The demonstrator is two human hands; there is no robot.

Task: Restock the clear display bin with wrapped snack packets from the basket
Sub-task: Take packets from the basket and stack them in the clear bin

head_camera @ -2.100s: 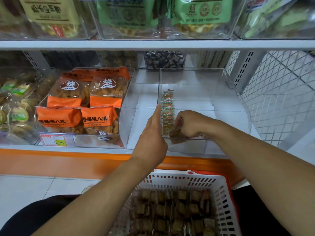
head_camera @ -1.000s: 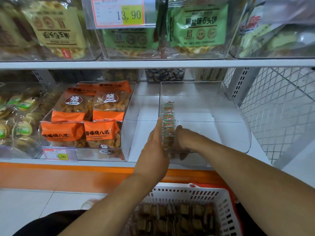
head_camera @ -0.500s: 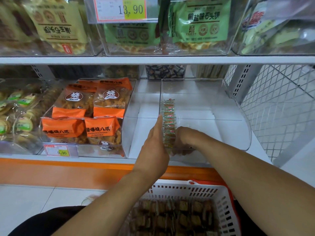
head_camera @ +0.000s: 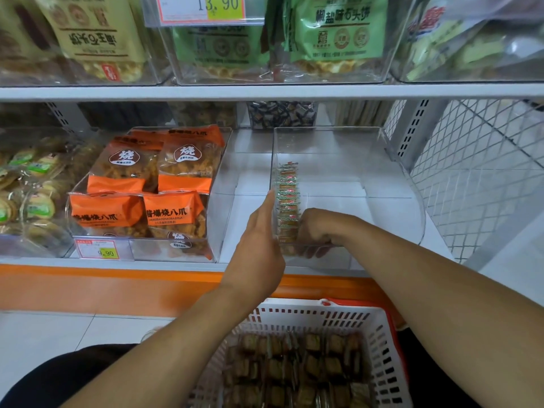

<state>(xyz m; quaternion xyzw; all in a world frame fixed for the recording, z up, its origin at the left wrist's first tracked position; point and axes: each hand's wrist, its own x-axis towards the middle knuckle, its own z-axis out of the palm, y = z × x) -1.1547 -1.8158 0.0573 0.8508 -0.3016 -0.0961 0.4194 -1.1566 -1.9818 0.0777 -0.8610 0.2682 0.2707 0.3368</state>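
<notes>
Bracing the clear display bin (head_camera: 391, 184) from outside, the left hand (head_camera: 259, 245) lies flat, fingers straight, against its wall at nine o'clock, likely to stop it sliding on the shelf (head_camera: 250, 207). Inside, the right hand (head_camera: 316, 231) curls against the row of wrapped snack packets (head_camera: 287, 201), apparently pressing them upright along that wall; whether it grips one I cannot tell. More packets wait in the basket (head_camera: 385, 351) at six o'clock.

Both bare forearms are reaching forward. The left hand (head_camera: 259, 245) is standing edge-up, fingers (head_camera: 269, 201) straight and together. The right hand (head_camera: 316, 231) is curling downward, knuckles up, fingertips hidden.
</notes>
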